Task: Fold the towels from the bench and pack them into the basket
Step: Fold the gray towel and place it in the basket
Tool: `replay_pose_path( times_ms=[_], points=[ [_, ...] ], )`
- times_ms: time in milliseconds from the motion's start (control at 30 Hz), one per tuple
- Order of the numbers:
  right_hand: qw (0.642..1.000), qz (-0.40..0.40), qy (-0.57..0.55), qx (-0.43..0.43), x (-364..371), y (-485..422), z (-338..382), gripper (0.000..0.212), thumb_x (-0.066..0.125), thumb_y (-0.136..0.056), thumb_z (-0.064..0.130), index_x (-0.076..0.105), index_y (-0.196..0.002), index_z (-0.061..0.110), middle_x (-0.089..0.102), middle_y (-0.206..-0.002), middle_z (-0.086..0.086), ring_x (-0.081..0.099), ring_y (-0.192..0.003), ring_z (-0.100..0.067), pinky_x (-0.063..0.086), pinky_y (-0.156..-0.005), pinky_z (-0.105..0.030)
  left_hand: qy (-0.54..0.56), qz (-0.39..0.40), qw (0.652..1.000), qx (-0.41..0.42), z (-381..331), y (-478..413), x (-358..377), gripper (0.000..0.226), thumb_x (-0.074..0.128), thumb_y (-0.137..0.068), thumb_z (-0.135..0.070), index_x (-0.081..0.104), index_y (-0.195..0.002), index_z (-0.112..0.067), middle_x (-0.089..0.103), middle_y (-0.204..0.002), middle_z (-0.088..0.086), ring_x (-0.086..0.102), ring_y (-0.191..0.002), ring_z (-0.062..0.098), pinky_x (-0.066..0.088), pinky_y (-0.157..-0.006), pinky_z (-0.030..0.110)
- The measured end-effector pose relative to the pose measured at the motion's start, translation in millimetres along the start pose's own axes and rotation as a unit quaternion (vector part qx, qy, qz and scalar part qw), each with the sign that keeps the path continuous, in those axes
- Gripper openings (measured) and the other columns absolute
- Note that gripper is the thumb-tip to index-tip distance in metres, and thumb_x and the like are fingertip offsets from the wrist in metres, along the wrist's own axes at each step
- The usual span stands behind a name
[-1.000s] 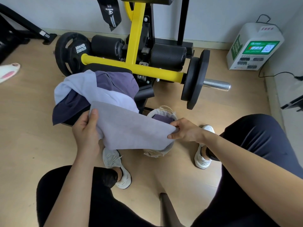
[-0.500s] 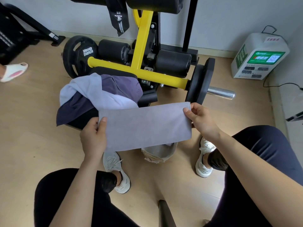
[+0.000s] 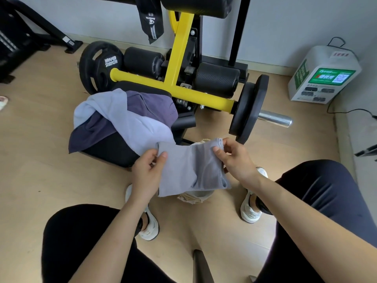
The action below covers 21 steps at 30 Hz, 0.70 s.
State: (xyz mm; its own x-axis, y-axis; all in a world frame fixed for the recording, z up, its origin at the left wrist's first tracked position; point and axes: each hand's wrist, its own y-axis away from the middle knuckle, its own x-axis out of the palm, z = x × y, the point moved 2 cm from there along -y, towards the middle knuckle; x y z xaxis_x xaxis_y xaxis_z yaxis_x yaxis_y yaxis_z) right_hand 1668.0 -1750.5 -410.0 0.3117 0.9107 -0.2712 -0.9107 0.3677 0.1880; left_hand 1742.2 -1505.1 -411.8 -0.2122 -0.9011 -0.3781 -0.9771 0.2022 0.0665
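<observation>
A grey towel (image 3: 191,170) hangs folded between my hands, sagging in the middle. My left hand (image 3: 148,170) pinches its upper left corner and my right hand (image 3: 234,160) pinches its upper right edge. Under the towel stands the pale woven basket (image 3: 193,198), mostly hidden; only its lower rim and a bit of its far rim show. On the black bench pad (image 3: 110,148) to the left lies a pile with a light lavender towel (image 3: 130,117) and dark purple towels (image 3: 151,105).
The yellow and black weight machine (image 3: 179,64) with plates (image 3: 248,111) and a steel bar end (image 3: 275,118) stands behind the basket. A white charging box (image 3: 324,74) sits at the right wall. My knees and white shoes flank the basket on the wood floor.
My hands have come closer together, so the grey towel, stretched wide half a second ago, now hangs doubled and slack over the basket. The view shifted slightly.
</observation>
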Motion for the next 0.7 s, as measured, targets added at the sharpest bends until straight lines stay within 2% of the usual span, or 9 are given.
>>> replay_pose_path(
  times_ms=[100, 200, 300, 400, 467, 567, 633, 700],
  points=[
    [0.999, 0.032, -0.003, -0.014, 12, 7, 4, 0.013, 0.058, -0.100, 0.023, 0.059, -0.098, 0.010, 0.065, -0.088, -0.019, 0.065, -0.068, -0.019, 0.057, -0.050, -0.037, -0.022, 0.022, 1.000, 0.002, -5, 8, 13, 0.034, 0.058, -0.088, -0.053, 0.063, -0.084, -0.020, 0.068, -0.079, 0.011, 0.063, -0.075, 0.033, 0.052, -0.068, 0.051],
    [0.999, 0.049, -0.015, -0.014, 20, 12, 6, 0.008, 0.060, -0.099, 0.020, 0.057, -0.094, 0.014, 0.063, -0.080, -0.007, 0.063, -0.064, -0.009, 0.055, -0.049, -0.032, -0.027, 0.049, 0.998, 0.005, -9, 14, 21, 0.027, 0.062, -0.091, -0.046, 0.067, -0.092, -0.020, 0.072, -0.084, 0.004, 0.066, -0.079, 0.030, 0.054, -0.073, 0.053],
    [0.997, 0.067, -0.006, -0.035, 26, 15, 6, 0.005, 0.061, -0.098, 0.018, 0.058, -0.098, 0.014, 0.065, -0.090, -0.014, 0.066, -0.075, -0.018, 0.059, -0.056, -0.035, -0.034, 0.074, 0.997, 0.005, -11, 19, 28, 0.015, 0.066, -0.097, -0.032, 0.068, -0.100, -0.018, 0.073, -0.089, 0.000, 0.069, -0.081, 0.019, 0.058, -0.072, 0.050],
    [0.993, 0.095, -0.014, -0.062, 33, 18, 5, 0.008, 0.063, -0.096, 0.018, 0.060, -0.099, 0.024, 0.067, -0.095, -0.009, 0.068, -0.085, -0.022, 0.061, -0.070, -0.040, -0.018, 0.102, 0.995, -0.001, -11, 23, 32, 0.005, 0.068, -0.096, -0.027, 0.069, -0.101, -0.026, 0.073, -0.090, -0.004, 0.070, -0.083, 0.014, 0.060, -0.070, 0.043],
    [0.991, 0.113, -0.037, -0.058, 38, 22, 6, 0.012, 0.064, -0.096, 0.018, 0.061, -0.106, 0.025, 0.065, -0.094, -0.005, 0.068, -0.084, -0.019, 0.061, -0.069, -0.036, -0.007, 0.121, 0.993, -0.005, -13, 24, 32, 0.014, 0.067, -0.093, -0.036, 0.068, -0.106, -0.030, 0.074, -0.095, -0.006, 0.071, -0.090, 0.015, 0.061, -0.076, 0.047],
    [0.986, 0.137, -0.095, -0.021, 41, 26, 7, 0.027, 0.061, -0.097, 0.010, 0.058, -0.124, 0.014, 0.057, -0.095, -0.014, 0.068, -0.077, -0.022, 0.062, -0.062, -0.037, 0.008, 0.138, 0.990, 0.005, -18, 26, 30, 0.031, 0.068, -0.084, -0.049, 0.068, -0.109, -0.031, 0.075, -0.101, -0.006, 0.072, -0.095, 0.019, 0.059, -0.083, 0.054],
    [0.983, 0.151, -0.102, -0.011, 43, 27, 5, 0.038, 0.056, -0.096, 0.000, 0.055, -0.133, 0.011, 0.057, -0.099, -0.013, 0.069, -0.080, -0.028, 0.063, -0.068, -0.039, 0.014, 0.143, 0.990, 0.007, -19, 26, 30, 0.036, 0.072, -0.080, -0.050, 0.066, -0.108, -0.027, 0.075, -0.099, -0.003, 0.073, -0.092, 0.022, 0.058, -0.082, 0.056],
    [0.980, 0.171, -0.097, -0.012, 46, 29, 4, 0.049, 0.055, -0.090, -0.002, 0.053, -0.137, 0.014, 0.060, -0.101, -0.005, 0.069, -0.086, -0.035, 0.062, -0.078, -0.042, 0.006, 0.140, 0.990, 0.005, -16, 25, 30, 0.041, 0.077, -0.075, -0.050, 0.064, -0.107, -0.028, 0.075, -0.097, -0.004, 0.073, -0.089, 0.021, 0.059, -0.080, 0.056]
  ],
)
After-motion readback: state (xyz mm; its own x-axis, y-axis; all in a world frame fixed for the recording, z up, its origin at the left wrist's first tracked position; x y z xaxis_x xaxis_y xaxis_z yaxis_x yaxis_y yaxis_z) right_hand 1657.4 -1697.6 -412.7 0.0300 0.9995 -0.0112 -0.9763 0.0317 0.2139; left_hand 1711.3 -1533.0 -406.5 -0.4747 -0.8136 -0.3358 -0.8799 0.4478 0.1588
